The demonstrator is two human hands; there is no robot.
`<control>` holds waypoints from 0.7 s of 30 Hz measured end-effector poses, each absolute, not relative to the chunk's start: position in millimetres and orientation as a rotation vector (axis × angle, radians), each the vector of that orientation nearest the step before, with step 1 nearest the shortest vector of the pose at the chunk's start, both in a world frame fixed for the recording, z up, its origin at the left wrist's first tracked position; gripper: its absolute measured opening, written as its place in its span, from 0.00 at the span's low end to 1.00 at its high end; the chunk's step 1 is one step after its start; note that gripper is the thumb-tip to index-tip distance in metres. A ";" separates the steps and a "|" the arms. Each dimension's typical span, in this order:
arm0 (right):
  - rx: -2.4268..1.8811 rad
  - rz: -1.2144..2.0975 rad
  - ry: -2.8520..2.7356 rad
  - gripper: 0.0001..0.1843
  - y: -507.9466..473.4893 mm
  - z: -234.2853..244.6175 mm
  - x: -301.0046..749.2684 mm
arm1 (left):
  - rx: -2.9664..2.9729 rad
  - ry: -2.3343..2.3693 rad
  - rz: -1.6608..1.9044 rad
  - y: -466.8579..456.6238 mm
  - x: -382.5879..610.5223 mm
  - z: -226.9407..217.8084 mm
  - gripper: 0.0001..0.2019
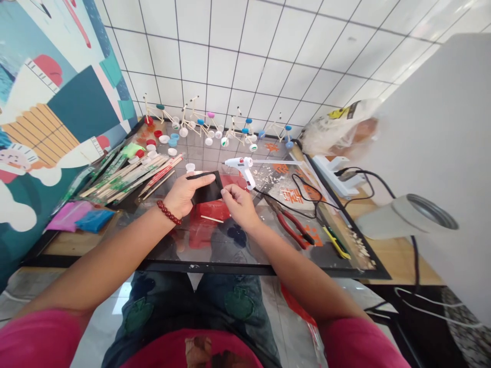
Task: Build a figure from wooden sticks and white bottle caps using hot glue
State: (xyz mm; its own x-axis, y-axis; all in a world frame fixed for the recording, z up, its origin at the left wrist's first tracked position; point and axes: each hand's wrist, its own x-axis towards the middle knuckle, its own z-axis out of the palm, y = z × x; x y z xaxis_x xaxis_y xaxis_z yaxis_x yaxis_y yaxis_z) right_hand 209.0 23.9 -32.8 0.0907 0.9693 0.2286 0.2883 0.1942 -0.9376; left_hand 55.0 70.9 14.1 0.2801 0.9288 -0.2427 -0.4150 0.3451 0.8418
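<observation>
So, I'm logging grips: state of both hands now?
Left hand: holding the black flat piece.
Right hand: closed, fingertips at its edge; whether they grip it cannot be told.

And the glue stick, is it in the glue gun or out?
Partly in: the glue stick runs straight back from the rear of the glue gun, a long part outside.

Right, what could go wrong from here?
If hot, the glue gun, sitting beyond and to the right of the black piece, might burn the left hand or right hand. Its cord runs close by the pliers, so lifting them could drag the glue gun.
</observation>
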 end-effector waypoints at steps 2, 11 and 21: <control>-1.261 0.837 -1.423 0.18 23.6 -32.7 209.1 | 0.762 0.888 1.024 69.9 55.4 13.6 0.19; -1.122 0.970 -1.282 0.23 26.8 -29.8 215.3 | 0.742 0.899 1.060 71.6 55.5 13.0 0.18; -1.124 0.984 -1.258 0.20 26.5 -31.2 212.5 | 0.865 0.925 1.025 67.4 59.8 7.8 0.16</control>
